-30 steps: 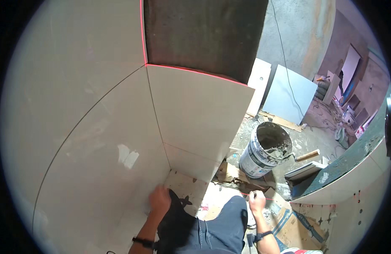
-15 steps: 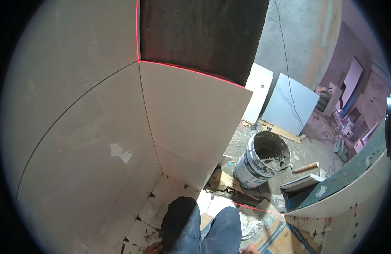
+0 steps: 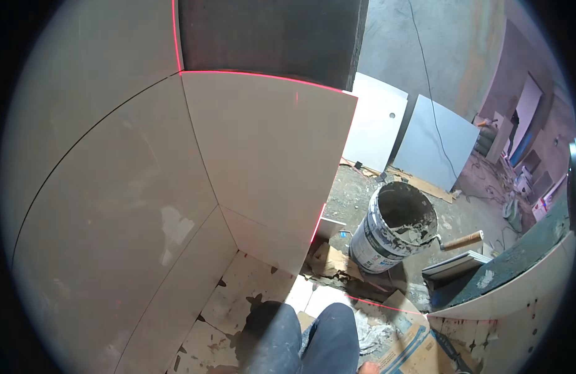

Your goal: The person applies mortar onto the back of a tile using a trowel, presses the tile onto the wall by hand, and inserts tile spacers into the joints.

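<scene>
Only slivers of my hands show at the lower edge. My left hand is beside my left knee, over the stained floor tiles. To the right of my other leg is my right hand, close to a flattened cardboard box. The fingers of both are cut off by the picture's edge, so what they hold is hidden. Ahead stands a large beige wall tile, a red laser line along its top edge. It meets the tiled left wall at a corner.
A bucket smeared with grey mortar stands right of the tile. Two pale panels lean on the grey wall behind it. Stacked tile pieces and a wooden-handled tool lie nearby. A curved-looking low partition bounds the right.
My view has shifted, so the wall tile now sits further left and higher, and the bucket slightly right. My hands have dropped lower and show less. A laser line now marks the tile's right edge.
</scene>
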`<state>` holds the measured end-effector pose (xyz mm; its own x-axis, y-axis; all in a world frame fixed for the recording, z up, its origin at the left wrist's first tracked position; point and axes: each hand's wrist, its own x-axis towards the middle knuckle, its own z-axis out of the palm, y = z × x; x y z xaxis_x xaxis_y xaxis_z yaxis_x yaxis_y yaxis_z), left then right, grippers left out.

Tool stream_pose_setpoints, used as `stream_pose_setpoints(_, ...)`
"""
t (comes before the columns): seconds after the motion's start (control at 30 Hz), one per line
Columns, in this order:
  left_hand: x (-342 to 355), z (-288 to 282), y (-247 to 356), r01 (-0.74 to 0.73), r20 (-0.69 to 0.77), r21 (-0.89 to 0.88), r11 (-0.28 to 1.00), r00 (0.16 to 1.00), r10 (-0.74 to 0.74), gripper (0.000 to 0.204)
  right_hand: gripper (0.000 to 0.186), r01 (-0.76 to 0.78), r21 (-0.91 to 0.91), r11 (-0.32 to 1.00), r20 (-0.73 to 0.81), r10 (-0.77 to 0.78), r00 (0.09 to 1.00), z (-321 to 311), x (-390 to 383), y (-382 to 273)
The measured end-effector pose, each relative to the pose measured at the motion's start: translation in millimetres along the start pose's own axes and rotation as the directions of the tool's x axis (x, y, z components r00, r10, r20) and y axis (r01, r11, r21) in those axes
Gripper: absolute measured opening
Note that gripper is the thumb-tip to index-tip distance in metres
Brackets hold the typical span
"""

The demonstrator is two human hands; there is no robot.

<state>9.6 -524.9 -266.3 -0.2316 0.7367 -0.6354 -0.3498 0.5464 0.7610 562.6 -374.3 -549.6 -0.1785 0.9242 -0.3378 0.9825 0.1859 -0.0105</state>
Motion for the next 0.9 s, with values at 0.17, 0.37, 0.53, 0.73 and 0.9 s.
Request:
stream_pose_setpoints(0.17,14,12,-35,-0.067,-0.012,0.140,0.988,0.998,0.070,0.033,0.025,-0.049,0.028,0.998,0.000,0.049,0.999,-5,-1,0)
stream_pose_setpoints(0.37,15,22,11,-0.143,0.111,0.208,0.968,0.986,0.122,0.018,0.026,-0.091,0.035,0.995,-0.005,0.091,0.996,-4,-10,2)
stream_pose_setpoints(0.53,89,0,2,-0.131,-0.034,0.573,0.809,0.983,0.183,0.026,0.027,-0.131,0.036,0.991,-0.021,0.132,0.991,0,-14,3)
stream_pose_setpoints(0.73,151,-17,21,-0.023,0.000,0.446,0.895,1.000,0.026,0.034,0.029,-0.167,0.026,0.986,-0.044,0.168,0.985,7,-9,-3)
stream_pose_setpoints(0.9,222,-22,-5,-0.112,0.068,0.203,0.973,0.993,0.100,0.034,0.032,-0.276,0.032,0.961,-0.107,0.278,0.955,13,-21,7)
